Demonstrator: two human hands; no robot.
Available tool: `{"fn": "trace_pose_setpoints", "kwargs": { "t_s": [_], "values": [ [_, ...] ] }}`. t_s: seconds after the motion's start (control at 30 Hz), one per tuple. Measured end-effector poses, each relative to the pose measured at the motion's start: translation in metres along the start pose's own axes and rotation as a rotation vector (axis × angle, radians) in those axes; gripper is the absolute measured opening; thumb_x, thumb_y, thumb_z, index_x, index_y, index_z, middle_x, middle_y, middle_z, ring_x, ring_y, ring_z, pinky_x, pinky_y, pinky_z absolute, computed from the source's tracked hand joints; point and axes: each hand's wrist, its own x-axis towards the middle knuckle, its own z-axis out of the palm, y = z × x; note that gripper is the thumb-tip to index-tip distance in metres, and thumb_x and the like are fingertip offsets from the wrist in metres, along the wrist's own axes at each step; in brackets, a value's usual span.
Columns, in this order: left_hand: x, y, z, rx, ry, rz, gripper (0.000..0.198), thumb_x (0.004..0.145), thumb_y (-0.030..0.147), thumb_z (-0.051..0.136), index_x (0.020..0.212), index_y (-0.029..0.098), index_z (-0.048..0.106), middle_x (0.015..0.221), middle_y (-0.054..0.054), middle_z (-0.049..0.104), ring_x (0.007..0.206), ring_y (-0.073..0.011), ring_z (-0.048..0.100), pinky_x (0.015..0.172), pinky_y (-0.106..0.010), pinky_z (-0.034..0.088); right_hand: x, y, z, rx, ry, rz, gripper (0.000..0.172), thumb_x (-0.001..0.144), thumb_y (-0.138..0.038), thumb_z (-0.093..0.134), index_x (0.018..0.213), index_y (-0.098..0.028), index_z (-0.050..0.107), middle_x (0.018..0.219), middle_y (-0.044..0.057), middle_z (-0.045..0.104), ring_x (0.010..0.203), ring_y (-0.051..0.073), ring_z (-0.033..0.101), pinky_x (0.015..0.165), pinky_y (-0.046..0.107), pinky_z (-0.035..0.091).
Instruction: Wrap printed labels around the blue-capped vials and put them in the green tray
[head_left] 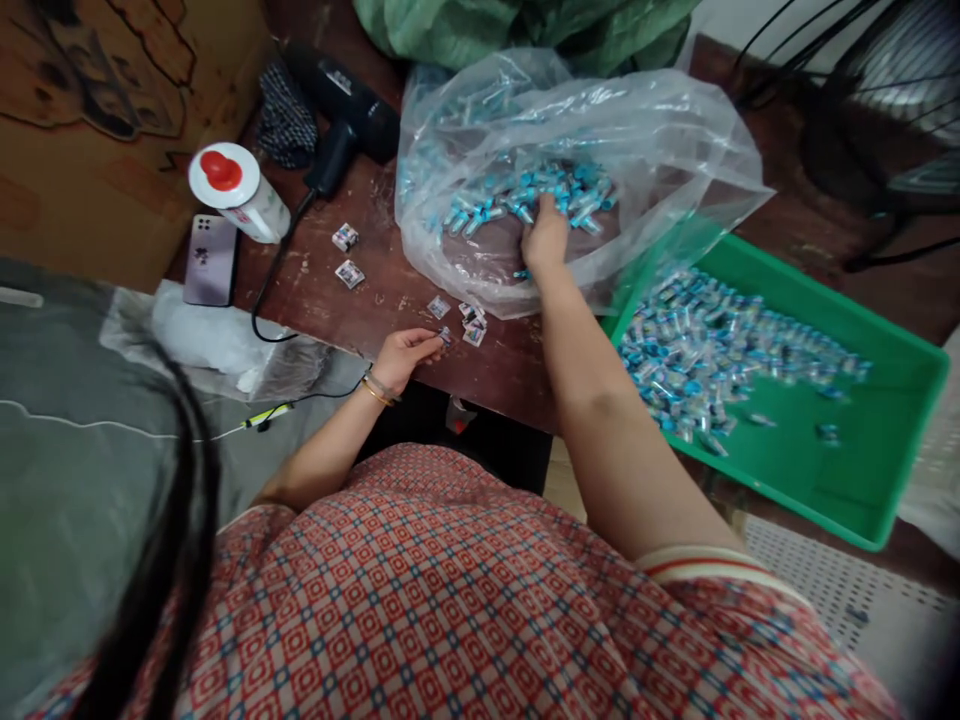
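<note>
My left hand (409, 355) pinches a small printed piece (445, 336) at the table's front edge. Beside it lie a loose pile of printed pieces (473, 324) and a single flat one (439, 307). My right hand (546, 238) reaches into the mouth of a clear plastic bag (675, 130), at a heap of small blue-capped clear tubes (581, 190). Its fingertips are hidden among the tubes, so what they hold cannot be made out. To the right, a green tray (825, 480) contains many similar tubes.
On the dark red table (390, 260), a black hair dryer (341, 125) with a cord, a white can with red top (244, 190) and a phone (211, 262) lie left. Two small printed stacks (347, 255) sit nearer. A cardboard box (112, 130) borders the left; a fan (900, 80) stands upper right.
</note>
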Motion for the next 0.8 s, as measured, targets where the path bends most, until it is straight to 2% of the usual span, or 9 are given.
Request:
{"fn": "trace_pose_setpoints", "kwargs": {
  "t_s": [0.1,0.23,0.33,0.43,0.53,0.6,0.7,0.8],
  "values": [
    [-0.002,0.000,-0.005,-0.030,0.052,0.029,0.050,0.047,0.050,0.098,0.072,0.015,0.074,0.062,0.001,0.069,0.058,-0.0085,0.060,0.059,-0.022,0.042,-0.024,-0.003,-0.008,0.148,-0.021,-0.078,0.043,0.101,-0.033,0.054,0.142,-0.020,0.051,0.123,0.017,0.069,0.124,0.033,0.066,0.107,0.057,0.051],
    [0.001,-0.004,-0.005,-0.057,0.090,0.080,0.046,0.045,0.044,0.100,0.070,0.016,0.073,0.063,0.002,0.070,0.059,-0.0075,0.060,0.063,-0.022,0.045,-0.104,-0.029,-0.032,0.626,-0.173,-0.122,0.040,0.098,-0.049,0.063,0.132,-0.031,0.052,0.106,0.005,0.072,0.106,0.025,0.074,0.092,0.046,0.061],
    [0.001,-0.008,0.003,-0.088,0.028,0.052,0.049,0.045,0.046,0.100,0.072,0.016,0.073,0.065,0.002,0.071,0.059,-0.0078,0.061,0.062,-0.022,0.046,-0.169,-0.053,-0.047,0.946,-0.298,-0.068,0.043,0.089,-0.058,0.076,0.116,-0.033,0.054,0.096,0.000,0.075,0.095,0.022,0.076,0.091,0.043,0.063],
    [-0.003,-0.010,0.014,-0.099,-0.060,0.011,0.053,0.046,0.052,0.100,0.073,0.016,0.072,0.065,0.001,0.071,0.059,-0.0083,0.062,0.060,-0.022,0.045,-0.209,-0.070,-0.057,1.128,-0.318,0.012,0.046,0.085,-0.064,0.079,0.107,-0.032,0.053,0.098,-0.002,0.077,0.097,0.021,0.077,0.096,0.042,0.062],
    [-0.009,-0.010,0.021,-0.078,-0.120,0.019,0.054,0.051,0.057,0.098,0.073,0.015,0.072,0.066,0.000,0.071,0.060,-0.0085,0.062,0.059,-0.021,0.044,-0.225,-0.074,-0.065,1.163,-0.299,0.016,0.045,0.086,-0.064,0.078,0.107,-0.032,0.053,0.105,-0.001,0.077,0.101,0.020,0.076,0.100,0.041,0.060],
    [-0.014,-0.009,0.024,-0.051,-0.126,0.036,0.053,0.054,0.059,0.097,0.073,0.015,0.072,0.067,-0.001,0.071,0.061,-0.0090,0.062,0.059,-0.022,0.043,-0.230,-0.073,-0.070,1.094,-0.247,-0.011,0.039,0.091,-0.061,0.073,0.112,-0.033,0.055,0.109,0.000,0.076,0.103,0.020,0.073,0.100,0.041,0.058],
    [-0.019,-0.008,0.026,0.024,-0.068,0.084,0.051,0.055,0.058,0.095,0.074,0.017,0.072,0.068,0.000,0.070,0.062,-0.0098,0.060,0.061,-0.023,0.044,-0.238,-0.072,-0.077,0.894,-0.134,-0.064,0.024,0.099,-0.053,0.062,0.108,-0.030,0.062,0.107,0.002,0.073,0.102,0.020,0.069,0.098,0.040,0.055],
    [-0.024,-0.008,0.029,0.164,0.007,0.187,0.048,0.060,0.058,0.091,0.077,0.017,0.074,0.067,0.000,0.069,0.061,-0.0107,0.058,0.062,-0.025,0.044,-0.250,-0.076,-0.080,0.776,-0.208,-0.099,0.021,0.100,-0.046,0.058,0.101,-0.027,0.067,0.098,0.002,0.071,0.093,0.020,0.066,0.090,0.037,0.054]
  ]
}}
